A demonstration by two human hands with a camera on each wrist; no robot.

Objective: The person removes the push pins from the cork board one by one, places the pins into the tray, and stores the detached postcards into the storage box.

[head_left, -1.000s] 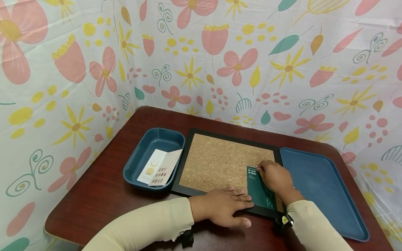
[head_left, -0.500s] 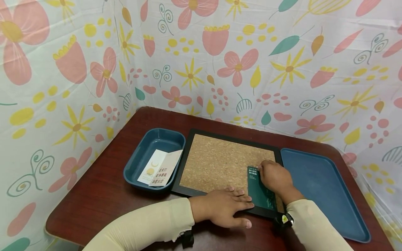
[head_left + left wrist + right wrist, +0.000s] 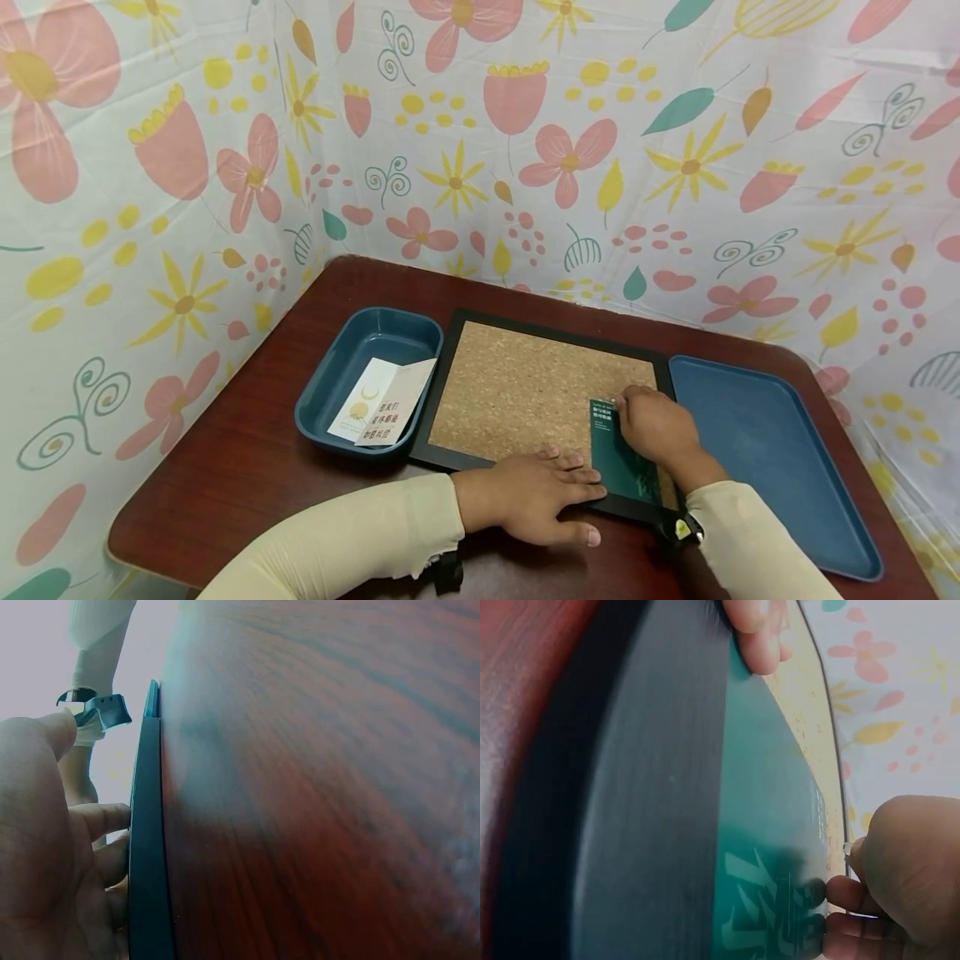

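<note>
A dark green card [image 3: 615,458] with white print lies on the cork board [image 3: 525,383], near its right end. My left hand [image 3: 528,496] lies flat across the board's black front frame [image 3: 660,787], its fingertips at the card's lower left edge. At the card's far edge, my right hand [image 3: 660,429] pinches a small clear push pin [image 3: 847,848] between thumb and fingers. The pin's point is hidden. In the right wrist view, other fingertips of that hand touch down close to the card's far end.
Left of the board stands a deep blue tray [image 3: 315,392] with a white card [image 3: 360,400] and a pale pink card [image 3: 401,396] in it. A flat blue tray [image 3: 772,450] lies on the right. A flowered cloth [image 3: 465,167] hangs behind the table.
My right hand's fingertips have shifted slightly to the right at the green card's far edge. My left hand and the card stay in place.
</note>
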